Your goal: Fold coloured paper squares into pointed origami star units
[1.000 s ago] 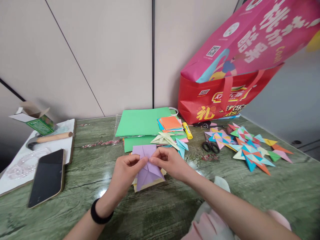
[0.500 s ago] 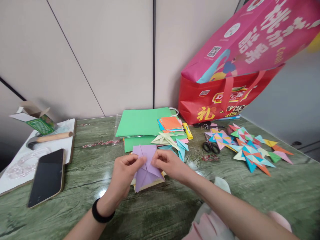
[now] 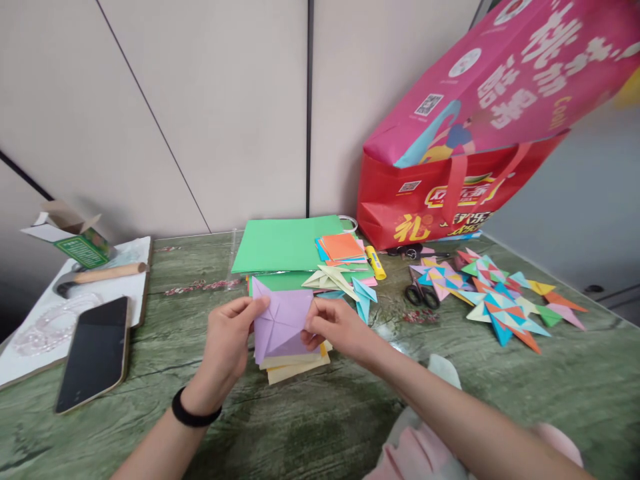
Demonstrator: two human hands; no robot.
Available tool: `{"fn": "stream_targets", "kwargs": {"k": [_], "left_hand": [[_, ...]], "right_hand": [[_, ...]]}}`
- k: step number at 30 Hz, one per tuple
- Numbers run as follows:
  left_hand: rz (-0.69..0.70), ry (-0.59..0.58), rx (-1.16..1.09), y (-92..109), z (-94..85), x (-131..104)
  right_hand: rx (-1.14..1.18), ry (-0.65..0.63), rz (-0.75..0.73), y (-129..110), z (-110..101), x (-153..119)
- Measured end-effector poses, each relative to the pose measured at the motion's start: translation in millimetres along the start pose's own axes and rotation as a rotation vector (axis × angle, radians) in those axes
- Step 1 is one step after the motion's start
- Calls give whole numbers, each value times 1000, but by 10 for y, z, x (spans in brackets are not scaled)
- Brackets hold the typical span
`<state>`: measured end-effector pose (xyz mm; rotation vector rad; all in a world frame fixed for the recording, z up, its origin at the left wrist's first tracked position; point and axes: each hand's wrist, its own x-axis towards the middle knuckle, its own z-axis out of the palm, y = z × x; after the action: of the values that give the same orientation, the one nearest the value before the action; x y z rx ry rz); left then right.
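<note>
A folded sheet of purple paper (image 3: 286, 323) with creases and a pointed flap at its upper left is held between both hands. My left hand (image 3: 227, 337) pinches its left edge between thumb and fingers. On its right edge, my right hand (image 3: 337, 328) has a similar pinch. Under the purple paper lies a stack of cream and yellow paper (image 3: 295, 371) on the green table. Pale green folded pieces (image 3: 333, 279) and blue folded pieces (image 3: 365, 297) lie just beyond my right hand.
Green sheets (image 3: 285, 245), small orange squares (image 3: 343, 247) and a yellow glue stick (image 3: 375, 263) sit behind the hands. Scissors (image 3: 421, 295) and colourful paper stars (image 3: 505, 310) lie right, below a red bag (image 3: 390, 200). A phone (image 3: 95, 353) and hammer (image 3: 100, 277) are left.
The purple paper has turned in my hands, and its pointed flap now shows at the upper left. My left hand has shifted left and slightly up, to the paper's edge.
</note>
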<state>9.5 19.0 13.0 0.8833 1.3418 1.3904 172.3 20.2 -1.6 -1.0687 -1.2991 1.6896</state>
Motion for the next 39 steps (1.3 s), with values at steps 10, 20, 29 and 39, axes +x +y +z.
{"fn": "stream_targets", "kwargs": {"k": [10, 20, 29, 39], "left_hand": [[22, 117, -64, -1, -121, 161], [-15, -11, 57, -95, -41, 67], [-4, -184, 194, -131, -1, 2], [20, -282, 275, -126, 7, -25]], "right_hand": [[-72, 93, -17, 33, -60, 33], [-348, 267, -237, 74, -99, 43], [-386, 165, -372, 60, -40, -30], [-524, 114, -442, 76, -51, -20]]}}
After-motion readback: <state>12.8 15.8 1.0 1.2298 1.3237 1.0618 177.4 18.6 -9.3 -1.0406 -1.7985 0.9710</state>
